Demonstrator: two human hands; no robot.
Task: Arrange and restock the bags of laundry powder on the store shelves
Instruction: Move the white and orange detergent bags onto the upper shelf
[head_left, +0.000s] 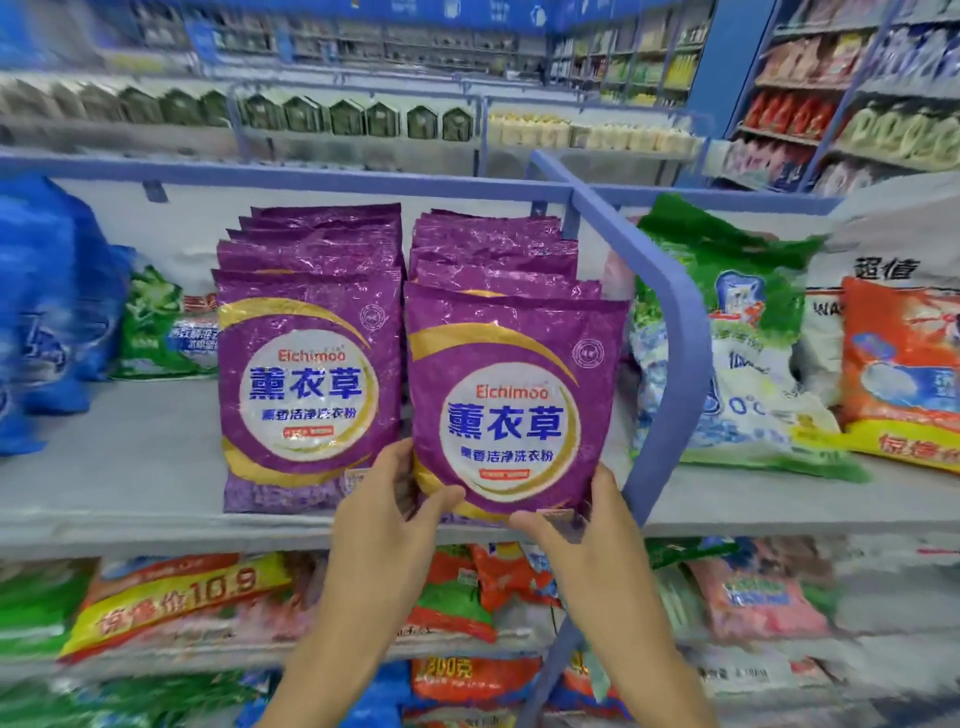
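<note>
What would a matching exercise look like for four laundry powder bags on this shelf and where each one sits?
Bags:
1. front purple bag
2. blue bag
3. orange bag
4. green and white bag

Places:
A. far left of the shelf
B. just right of the blue divider
C. gripped by the left hand and right hand
D. far right

Pairs: 1-C, 2-A, 3-D, 4-B

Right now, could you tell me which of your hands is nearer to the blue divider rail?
Right. The right hand grips the purple bag beside the blue divider rail; the left hand holds the bag's opposite corner, farther away.
</note>
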